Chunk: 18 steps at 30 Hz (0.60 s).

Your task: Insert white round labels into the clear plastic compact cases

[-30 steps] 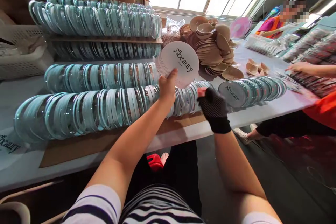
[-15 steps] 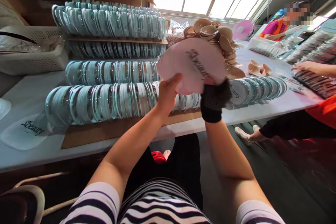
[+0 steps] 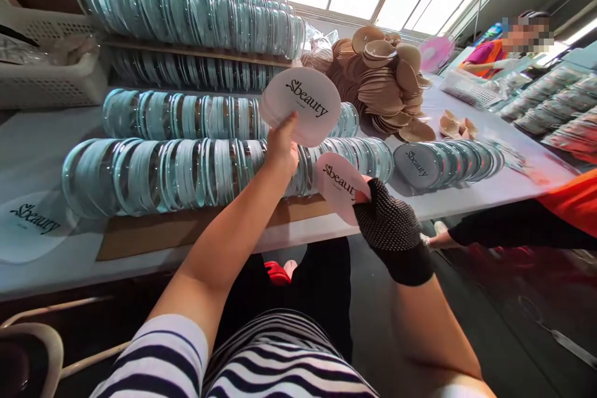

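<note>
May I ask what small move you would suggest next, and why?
I'd probably bring the printed disc to the front row of clear, blue-edged cases: the gloved right hand holds it apart from the stack in the left hand, and that row sits behind it.

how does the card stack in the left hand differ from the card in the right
The card stack shows several layers; the card looks like a single sheet. The bare left hand holds the stack higher; the gloved right hand holds the card lower. The stack looks whiter, the card pinker. Both bear black lettering.
</note>
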Each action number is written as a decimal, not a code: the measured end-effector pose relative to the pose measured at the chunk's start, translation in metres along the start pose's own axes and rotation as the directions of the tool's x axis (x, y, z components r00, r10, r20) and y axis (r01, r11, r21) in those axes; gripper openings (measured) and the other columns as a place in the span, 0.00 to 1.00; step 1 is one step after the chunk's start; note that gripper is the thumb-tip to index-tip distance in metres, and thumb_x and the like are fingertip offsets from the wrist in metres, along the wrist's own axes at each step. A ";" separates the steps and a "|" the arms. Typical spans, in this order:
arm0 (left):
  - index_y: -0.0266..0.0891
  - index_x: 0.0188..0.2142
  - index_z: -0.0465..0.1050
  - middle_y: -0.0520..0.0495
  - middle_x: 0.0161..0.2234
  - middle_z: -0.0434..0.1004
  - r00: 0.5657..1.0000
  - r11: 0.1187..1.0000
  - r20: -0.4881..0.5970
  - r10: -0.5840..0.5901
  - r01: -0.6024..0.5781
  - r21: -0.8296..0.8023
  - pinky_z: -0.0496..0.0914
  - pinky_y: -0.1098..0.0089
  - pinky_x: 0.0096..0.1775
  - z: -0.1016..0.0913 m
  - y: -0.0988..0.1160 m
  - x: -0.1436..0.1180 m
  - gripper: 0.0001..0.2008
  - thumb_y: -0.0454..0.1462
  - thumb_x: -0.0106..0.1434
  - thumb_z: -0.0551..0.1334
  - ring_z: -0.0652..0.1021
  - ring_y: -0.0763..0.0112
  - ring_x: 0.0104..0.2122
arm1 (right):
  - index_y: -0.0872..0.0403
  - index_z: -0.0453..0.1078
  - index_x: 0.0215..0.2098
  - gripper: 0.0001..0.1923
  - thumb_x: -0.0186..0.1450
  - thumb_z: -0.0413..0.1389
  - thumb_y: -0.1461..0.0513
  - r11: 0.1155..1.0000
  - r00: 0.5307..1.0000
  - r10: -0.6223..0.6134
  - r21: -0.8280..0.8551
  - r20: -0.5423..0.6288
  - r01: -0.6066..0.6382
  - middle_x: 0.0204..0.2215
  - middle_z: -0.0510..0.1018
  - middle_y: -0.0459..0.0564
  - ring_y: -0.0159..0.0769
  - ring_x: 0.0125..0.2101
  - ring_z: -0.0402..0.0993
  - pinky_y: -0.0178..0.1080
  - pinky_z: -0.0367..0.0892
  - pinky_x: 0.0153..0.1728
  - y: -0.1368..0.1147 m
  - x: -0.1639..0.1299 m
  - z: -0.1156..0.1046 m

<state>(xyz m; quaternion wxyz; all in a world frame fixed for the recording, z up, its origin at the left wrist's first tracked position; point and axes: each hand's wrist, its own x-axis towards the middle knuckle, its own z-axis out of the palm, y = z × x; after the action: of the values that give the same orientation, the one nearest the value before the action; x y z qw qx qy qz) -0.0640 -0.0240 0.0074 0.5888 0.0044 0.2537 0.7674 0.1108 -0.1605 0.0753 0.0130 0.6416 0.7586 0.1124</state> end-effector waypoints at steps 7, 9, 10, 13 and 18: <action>0.46 0.53 0.73 0.50 0.51 0.80 0.999 0.999 0.036 0.024 -0.025 0.030 0.65 0.62 0.60 -0.002 -0.003 -0.004 0.21 0.31 0.59 0.67 0.73 0.66 0.58 | 0.57 0.63 0.59 0.22 0.71 0.43 0.59 1.000 0.975 -0.017 0.003 0.220 0.016 0.34 0.81 0.57 0.43 0.31 0.77 0.36 0.60 0.28 -0.025 0.055 0.025; 0.46 0.53 0.73 0.49 0.51 0.80 0.998 0.998 0.051 0.039 -0.042 0.055 0.66 0.61 0.60 -0.003 -0.004 -0.005 0.22 0.33 0.59 0.68 0.73 0.64 0.58 | 0.59 0.62 0.60 0.23 0.72 0.43 0.56 0.999 0.971 -0.041 0.045 0.236 0.031 0.35 0.81 0.59 0.43 0.33 0.77 0.36 0.61 0.30 -0.034 0.066 0.034; 0.46 0.53 0.73 0.49 0.51 0.80 0.998 0.997 0.052 0.043 -0.046 0.069 0.66 0.61 0.60 -0.004 -0.004 -0.006 0.22 0.34 0.58 0.69 0.73 0.64 0.58 | 0.59 0.62 0.59 0.23 0.72 0.43 0.54 0.997 0.974 -0.043 0.072 0.223 0.027 0.35 0.81 0.59 0.43 0.32 0.77 0.36 0.61 0.30 -0.035 0.068 0.036; 0.47 0.53 0.73 0.49 0.51 0.80 0.997 0.995 0.062 0.043 -0.048 0.093 0.65 0.59 0.60 -0.005 -0.004 -0.007 0.23 0.37 0.57 0.70 0.73 0.62 0.59 | 0.59 0.67 0.50 0.20 0.72 0.42 0.55 0.988 0.990 -0.053 0.154 0.133 0.032 0.33 0.80 0.57 0.41 0.31 0.77 0.35 0.60 0.28 -0.028 0.066 0.036; 0.47 0.53 0.73 0.48 0.52 0.79 0.999 0.997 0.037 0.017 -0.019 0.074 0.63 0.57 0.62 -0.005 -0.005 -0.006 0.25 0.38 0.55 0.72 0.72 0.59 0.59 | 0.60 0.69 0.45 0.16 0.70 0.43 0.60 0.979 0.996 -0.044 0.202 0.080 0.027 0.35 0.80 0.59 0.40 0.32 0.76 0.35 0.61 0.30 -0.026 0.068 0.048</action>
<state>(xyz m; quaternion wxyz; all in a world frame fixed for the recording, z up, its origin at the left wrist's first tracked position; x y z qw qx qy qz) -0.0587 -0.0307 0.0029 0.5858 0.0427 0.2712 0.7625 0.0813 -0.0902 0.0317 -0.0178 0.6303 0.7761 0.0082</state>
